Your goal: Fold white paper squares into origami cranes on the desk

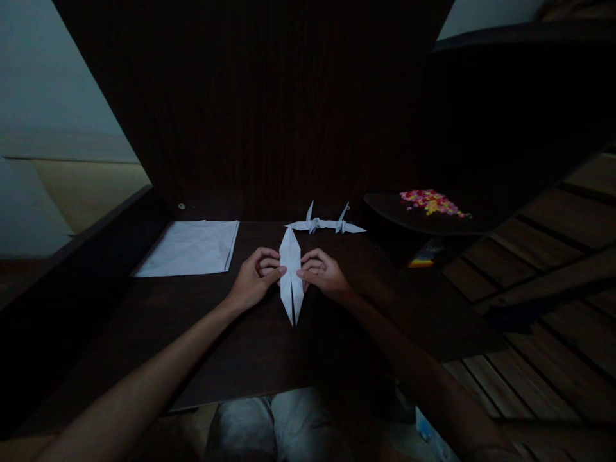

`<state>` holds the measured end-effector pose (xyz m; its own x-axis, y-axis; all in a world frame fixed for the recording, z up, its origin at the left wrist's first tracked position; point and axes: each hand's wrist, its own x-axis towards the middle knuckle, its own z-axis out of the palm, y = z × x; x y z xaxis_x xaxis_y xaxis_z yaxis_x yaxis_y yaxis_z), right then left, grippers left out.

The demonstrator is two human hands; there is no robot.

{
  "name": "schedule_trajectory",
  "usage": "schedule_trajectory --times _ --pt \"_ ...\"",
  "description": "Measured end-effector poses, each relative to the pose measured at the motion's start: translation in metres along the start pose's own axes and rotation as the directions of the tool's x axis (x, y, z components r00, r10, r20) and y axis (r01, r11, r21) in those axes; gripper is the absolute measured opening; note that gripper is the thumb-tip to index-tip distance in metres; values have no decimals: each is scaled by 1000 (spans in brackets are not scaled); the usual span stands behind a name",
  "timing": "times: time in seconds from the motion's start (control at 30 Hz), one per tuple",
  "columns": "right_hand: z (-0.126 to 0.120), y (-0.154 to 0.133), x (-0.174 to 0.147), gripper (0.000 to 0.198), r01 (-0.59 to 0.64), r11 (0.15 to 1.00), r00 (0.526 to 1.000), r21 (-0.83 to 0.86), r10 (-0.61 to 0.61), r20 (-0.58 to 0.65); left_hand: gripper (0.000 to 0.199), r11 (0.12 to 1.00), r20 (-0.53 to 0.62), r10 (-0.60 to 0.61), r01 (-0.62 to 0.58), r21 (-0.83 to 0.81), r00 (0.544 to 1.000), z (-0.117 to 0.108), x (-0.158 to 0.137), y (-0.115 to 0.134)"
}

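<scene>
Two hands meet at the centre of the frame around a folded paper (290,253), long and white, pointed at the top and split into two points at the bottom. The left hand (255,276) pinches its left edge, thumb on top and fingers curled behind; the right hand (327,276) pinches the right edge the same way. Just above, right of centre, two paper birds (341,226) stand in a row on the dark desk (216,359); whether the folded paper's tip touches them, I cannot tell. Left of centre lies a stack of white sheets (187,249). Toward the upper right, a small pile of pink, red and yellow bits (433,202) sits on a dark shelf (382,206). Trousered knees (274,428) show at bottom centre.
</scene>
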<state>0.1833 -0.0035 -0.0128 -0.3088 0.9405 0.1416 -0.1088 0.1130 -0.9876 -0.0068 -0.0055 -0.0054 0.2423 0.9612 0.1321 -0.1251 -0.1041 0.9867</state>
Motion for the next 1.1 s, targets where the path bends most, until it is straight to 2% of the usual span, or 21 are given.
schedule_trajectory --times 0.3,0.4,0.53,0.8,1.1 --pt "1 5 0 36 6 1000 1000 -8 -6 13 35 997 -35 0 3 71 999 1 1 3" --pt "1 6 0 34 11 1000 1000 -18 -11 -18 34 997 -34 -8 10 79 999 2 0 2" --pt "1 6 1 33 12 1000 998 -27 -14 -62 34 998 -21 -19 20 63 1000 3 -1 1" --pt "1 5 1 34 8 1000 999 -20 -9 -45 33 999 46 -30 29 22 998 2 -2 3" --pt "1 5 3 36 -25 999 999 46 26 -28 37 999 -6 -44 44 15 999 3 0 1"
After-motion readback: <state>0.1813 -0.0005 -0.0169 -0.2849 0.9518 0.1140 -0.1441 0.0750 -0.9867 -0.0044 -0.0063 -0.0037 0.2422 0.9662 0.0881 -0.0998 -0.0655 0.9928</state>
